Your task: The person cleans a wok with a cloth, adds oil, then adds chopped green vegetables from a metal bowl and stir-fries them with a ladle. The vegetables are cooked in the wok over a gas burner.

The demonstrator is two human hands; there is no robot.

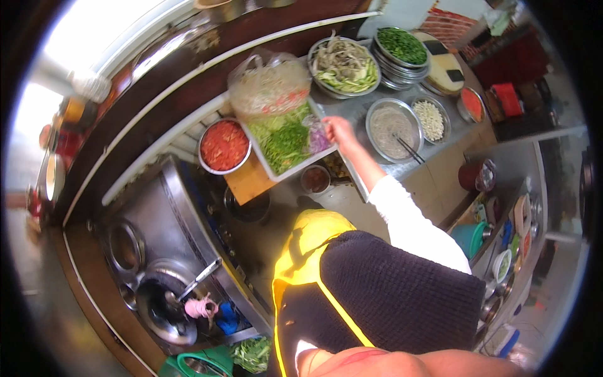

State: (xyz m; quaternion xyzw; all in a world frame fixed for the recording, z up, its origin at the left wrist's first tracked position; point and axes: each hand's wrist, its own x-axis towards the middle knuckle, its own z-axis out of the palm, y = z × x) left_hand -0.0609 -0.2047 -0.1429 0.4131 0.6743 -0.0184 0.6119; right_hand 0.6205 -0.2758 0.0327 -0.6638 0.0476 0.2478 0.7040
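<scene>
My right hand point(340, 134), with fingers curled, is at the right rim of a white tray point(282, 175), beside sliced purple onion point(318, 136). Whether it grips anything is unclear. My left hand is out of view. Chopped green herbs point(288, 139) and pale green shreds lie in the tray, and a clear plastic bag point(271, 85) of pale strands rests at its back. Left of the tray is a metal bowl of red chopped food point(224, 145). Right of my hand, a metal bowl of thin noodles point(395, 128) has chopsticks point(409, 150) in it.
Behind stand a bowl of sliced vegetables point(346, 66) and stacked metal dishes topped with chopped greens point(401, 45). A bowl of white pieces point(429, 120) is at right. At lower left, a ladle point(200, 279) leans in a wok point(162, 306) on the stove. A wooden board point(252, 181) juts out under the tray.
</scene>
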